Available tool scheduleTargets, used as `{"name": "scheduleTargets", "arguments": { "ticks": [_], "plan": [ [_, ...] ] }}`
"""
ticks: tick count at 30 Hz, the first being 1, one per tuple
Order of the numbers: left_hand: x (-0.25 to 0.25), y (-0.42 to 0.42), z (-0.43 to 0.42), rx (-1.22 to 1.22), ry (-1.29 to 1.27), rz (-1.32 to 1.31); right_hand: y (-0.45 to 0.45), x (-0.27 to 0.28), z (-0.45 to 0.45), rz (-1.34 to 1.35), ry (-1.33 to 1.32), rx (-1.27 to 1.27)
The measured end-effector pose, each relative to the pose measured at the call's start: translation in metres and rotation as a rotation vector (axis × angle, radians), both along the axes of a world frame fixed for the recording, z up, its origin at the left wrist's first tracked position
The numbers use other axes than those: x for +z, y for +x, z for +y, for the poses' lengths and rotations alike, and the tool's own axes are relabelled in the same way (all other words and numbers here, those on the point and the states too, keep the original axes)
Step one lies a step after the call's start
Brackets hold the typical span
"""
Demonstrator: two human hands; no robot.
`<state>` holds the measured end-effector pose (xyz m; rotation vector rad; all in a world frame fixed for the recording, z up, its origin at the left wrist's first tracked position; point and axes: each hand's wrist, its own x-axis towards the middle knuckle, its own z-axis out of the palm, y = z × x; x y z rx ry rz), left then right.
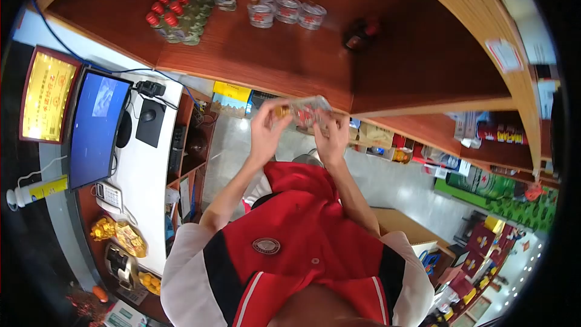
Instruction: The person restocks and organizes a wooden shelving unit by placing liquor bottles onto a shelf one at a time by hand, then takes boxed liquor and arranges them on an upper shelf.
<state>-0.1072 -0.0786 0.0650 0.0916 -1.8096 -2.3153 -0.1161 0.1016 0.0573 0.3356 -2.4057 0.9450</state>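
Note:
A small clear bottle (307, 111) with a red and white label and a gold cap lies sideways between my two hands, just in front of the shelf edge. My left hand (268, 128) grips its cap end, and my right hand (333, 135) holds the other end. On the wooden shelf (266, 57) stand several red-capped bottles (181, 9) in a block at the left. Several squat clear bottles (286, 10) with red-marked labels are in the middle. A dark bottle (361, 34) with a reddish top is further right.
At the left, a white counter (142, 188) holds a monitor (100, 127), a mouse pad (150, 123) and a phone (109, 197). An open cardboard box (396, 223) is on the right, near my elbow. Packaged goods line the lower shelf (411, 135).

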Motion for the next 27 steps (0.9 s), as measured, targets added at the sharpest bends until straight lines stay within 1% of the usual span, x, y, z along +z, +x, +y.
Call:
{"name": "scheduleTargets", "arguments": {
  "ticks": [2,4,5,6,8,9,11,12,14,16,17,18,19,20,21,22,23,25,27],
  "plan": [
    [0.006,0.03,0.02,-0.021,-0.064,0.05,0.038,-0.003,0.03,-0.079,-0.003,0.03],
    [0.022,0.052,0.041,-0.107,-0.496,0.167,0.064,0.0,0.064,-0.105,-0.071,0.021],
    [0.026,0.059,0.056,-0.132,-0.504,0.183,0.071,0.002,0.081,-0.13,-0.133,0.037],
    [0.029,0.064,0.076,-0.173,-0.516,0.185,0.077,0.003,0.1,-0.119,-0.145,0.01],
    [0.035,0.063,0.119,-0.24,-0.536,0.199,0.088,0.006,0.139,-0.199,-0.186,-0.06],
    [0.039,0.06,0.142,-0.27,-0.515,0.216,0.088,0.008,0.156,-0.192,-0.196,-0.085],
    [0.041,0.05,0.186,-0.316,-0.499,0.239,0.073,0.016,0.19,-0.087,-0.169,-0.135],
    [0.042,0.039,0.207,-0.314,-0.532,0.279,0.065,0.026,0.201,-0.167,-0.229,-0.195],
    [0.041,0.015,0.245,-0.319,-0.573,0.33,0.037,0.025,0.225,-0.137,-0.248,-0.226],
    [0.036,-0.011,0.279,-0.235,-0.628,0.329,0.003,0.02,0.249,-0.111,-0.266,-0.244],
    [0.033,-0.025,0.293,-0.236,-0.638,0.333,-0.015,0.011,0.258,-0.144,-0.341,-0.234],
    [0.028,-0.039,0.305,-0.224,-0.577,0.302,-0.032,0.002,0.267,-0.177,-0.418,-0.22],
    [0.023,-0.054,0.315,-0.209,-0.519,0.274,-0.048,-0.003,0.275,-0.171,-0.429,-0.212],
    [0.019,-0.065,0.323,-0.201,-0.532,0.278,-0.063,-0.007,0.282,-0.189,-0.37,-0.193],
    [0.014,-0.076,0.331,-0.17,-0.534,0.215,-0.077,-0.011,0.288,-0.205,-0.309,-0.175],
    [0.01,-0.089,0.336,-0.137,-0.532,0.155,-0.093,-0.019,0.291,-0.197,-0.318,-0.165],
    [0.001,-0.103,0.34,-0.127,-0.539,0.159,-0.106,-0.03,0.294,-0.158,-0.3,-0.143],
    [-0.013,-0.127,0.345,-0.028,-0.669,0.159,-0.127,-0.033,0.296,-0.116,-0.285,-0.109],
    [-0.006,-0.138,0.35,0.003,-0.679,0.124,-0.143,-0.029,0.294,-0.184,-0.254,-0.103]
  ]
}}
